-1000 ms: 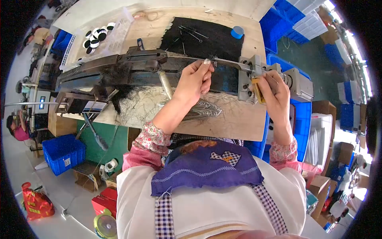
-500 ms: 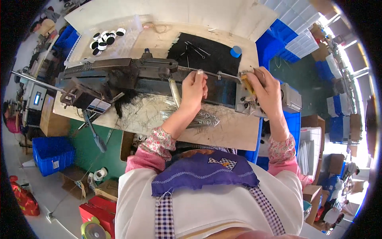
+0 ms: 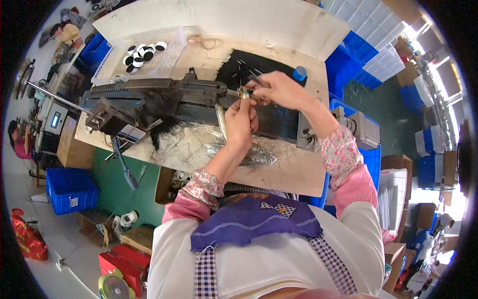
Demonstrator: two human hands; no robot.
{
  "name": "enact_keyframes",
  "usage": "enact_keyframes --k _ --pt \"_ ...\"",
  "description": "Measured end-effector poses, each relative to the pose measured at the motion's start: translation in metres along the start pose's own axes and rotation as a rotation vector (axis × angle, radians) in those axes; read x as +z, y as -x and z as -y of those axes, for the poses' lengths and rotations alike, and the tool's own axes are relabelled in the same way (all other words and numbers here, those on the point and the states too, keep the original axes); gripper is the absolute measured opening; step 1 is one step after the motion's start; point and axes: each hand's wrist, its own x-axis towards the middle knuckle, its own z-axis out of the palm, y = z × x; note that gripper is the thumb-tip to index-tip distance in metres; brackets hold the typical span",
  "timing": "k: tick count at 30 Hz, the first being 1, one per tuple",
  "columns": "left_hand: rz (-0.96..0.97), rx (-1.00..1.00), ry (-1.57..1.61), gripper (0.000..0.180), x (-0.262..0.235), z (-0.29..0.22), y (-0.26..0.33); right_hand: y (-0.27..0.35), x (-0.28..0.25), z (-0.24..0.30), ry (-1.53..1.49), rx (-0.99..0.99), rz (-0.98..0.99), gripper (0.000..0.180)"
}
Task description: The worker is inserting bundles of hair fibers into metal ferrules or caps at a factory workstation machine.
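My left hand (image 3: 240, 123) is closed, thumb up, around a small gold-and-white piece (image 3: 244, 93) at the right end of the dark metal machine (image 3: 184, 89). From the right, my right hand (image 3: 281, 90) reaches over and meets it there. Its fingers are closed on a slim dark tool (image 3: 256, 77) whose exact kind I cannot make out. Beyond both hands lies a black cloth (image 3: 229, 65) with thin metal tools (image 3: 243, 65) on it. A silvery tube-like handle (image 3: 221, 122) slants beside my left wrist.
A clear tray (image 3: 167, 62) holds several black-and-white round pieces. Right of the cloth stands a blue cap (image 3: 299, 74). A grey motor-like block (image 3: 366, 130) sits at the table's right edge. Dark loose hairs (image 3: 177, 139) litter the wooden tabletop (image 3: 298, 172). Blue bins (image 3: 72, 192) stand around.
My right hand has moved left from the machine's right-end block to my left hand. The yellow-brown piece it held there is now mostly out of sight. My left hand has shifted slightly.
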Motion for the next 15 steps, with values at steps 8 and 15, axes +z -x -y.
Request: enact_keyframes --k 8,15 --pt "0.292 -0.081 0.128 0.056 0.007 -0.003 -0.001 -0.017 -0.018 0.007 -0.07 0.221 0.18 0.03" --pt "0.296 -0.252 0.639 0.076 0.003 -0.027 -0.004 -0.005 -0.033 0.003 0.814 -0.156 -0.258 0.043"
